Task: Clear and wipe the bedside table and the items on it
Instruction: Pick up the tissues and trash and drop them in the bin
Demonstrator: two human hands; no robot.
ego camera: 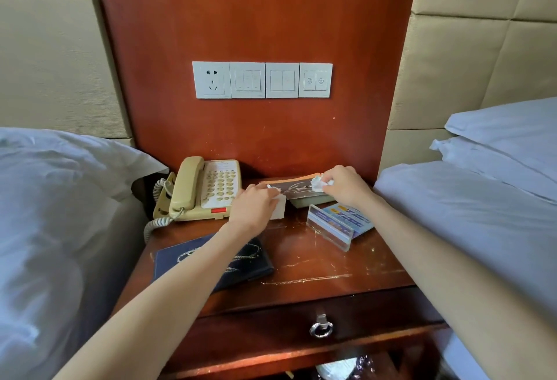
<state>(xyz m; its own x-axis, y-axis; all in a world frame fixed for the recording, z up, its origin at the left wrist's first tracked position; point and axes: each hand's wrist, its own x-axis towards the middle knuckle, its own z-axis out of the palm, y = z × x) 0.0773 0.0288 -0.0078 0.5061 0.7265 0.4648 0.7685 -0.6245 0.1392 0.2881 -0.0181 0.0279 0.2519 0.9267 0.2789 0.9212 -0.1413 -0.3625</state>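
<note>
Glossy, scratched wood bench (316,262); shiny metal ring pull (321,329); smooth beige plastic phone (208,190); clear glossy plastic card stand (331,233); crumpled paper tissue (318,184); matt cloth pillows (60,168).

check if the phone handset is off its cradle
No, the handset lies in its cradle on the phone, at the back left of the bedside table.
</note>
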